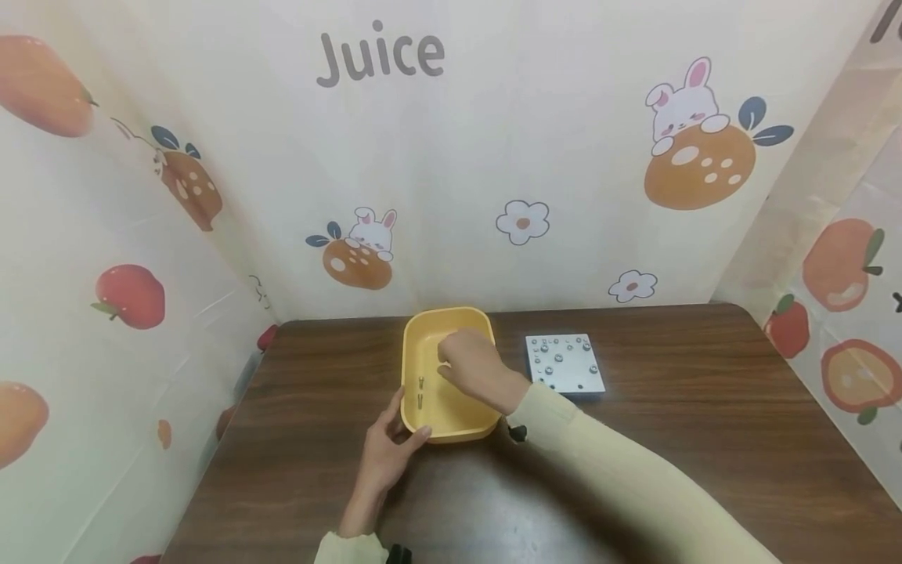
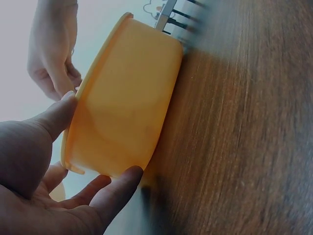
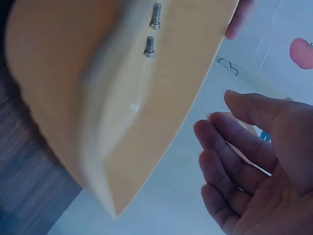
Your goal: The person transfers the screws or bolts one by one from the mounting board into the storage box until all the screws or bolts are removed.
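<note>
My left hand (image 1: 387, 450) grips the near left corner of a yellow plastic tub (image 1: 458, 411), its thumb over the rim and fingers against the outer wall. In the left wrist view, those fingers reach down the tub wall (image 2: 127, 98). Two socket-head screws, one longer (image 3: 155, 16) and one shorter (image 3: 149, 47), lie on the tub floor near its left side. Above the tub's right half is my right hand (image 1: 475, 364). The right wrist view shows its fingers (image 3: 234, 166) loosely bent, with nothing visible between them.
Right of the tub stands a silver metal plate (image 1: 572, 376) with several screws and holes in its top; posts show beneath it in the left wrist view. Both rest on a dark wooden table (image 1: 676, 376). Printed curtains (image 1: 451, 157) hang behind and at both sides.
</note>
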Motion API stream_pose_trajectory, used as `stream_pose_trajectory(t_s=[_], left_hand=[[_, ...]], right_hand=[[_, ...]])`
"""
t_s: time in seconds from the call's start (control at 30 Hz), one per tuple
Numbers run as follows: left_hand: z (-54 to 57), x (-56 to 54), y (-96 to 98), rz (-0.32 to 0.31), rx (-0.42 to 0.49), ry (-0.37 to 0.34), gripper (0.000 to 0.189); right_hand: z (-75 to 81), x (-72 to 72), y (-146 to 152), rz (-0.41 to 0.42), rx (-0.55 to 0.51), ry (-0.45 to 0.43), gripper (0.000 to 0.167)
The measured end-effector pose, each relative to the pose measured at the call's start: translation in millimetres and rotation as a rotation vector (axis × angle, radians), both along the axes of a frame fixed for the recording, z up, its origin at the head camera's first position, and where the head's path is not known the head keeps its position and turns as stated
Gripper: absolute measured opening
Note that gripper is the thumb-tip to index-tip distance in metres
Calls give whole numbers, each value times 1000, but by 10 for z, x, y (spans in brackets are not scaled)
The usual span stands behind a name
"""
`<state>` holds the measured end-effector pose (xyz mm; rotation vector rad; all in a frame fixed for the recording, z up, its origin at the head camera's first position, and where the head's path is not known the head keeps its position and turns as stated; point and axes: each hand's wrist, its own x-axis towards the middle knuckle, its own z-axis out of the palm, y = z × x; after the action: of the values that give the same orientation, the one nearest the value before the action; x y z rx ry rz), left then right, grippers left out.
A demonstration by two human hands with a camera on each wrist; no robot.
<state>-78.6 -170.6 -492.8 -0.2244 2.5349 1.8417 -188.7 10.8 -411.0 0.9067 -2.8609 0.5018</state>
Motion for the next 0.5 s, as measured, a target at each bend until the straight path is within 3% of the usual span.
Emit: stream_pose_trajectory(t_s=[0.2,0.5], left_hand=[[3,0,8,-5,4,0,85],[18,8,18,2,-15,3,86]], right_hand=[[-48,75,117,-15,-24,124,10],[-124,153,231,1,-46,226,12]])
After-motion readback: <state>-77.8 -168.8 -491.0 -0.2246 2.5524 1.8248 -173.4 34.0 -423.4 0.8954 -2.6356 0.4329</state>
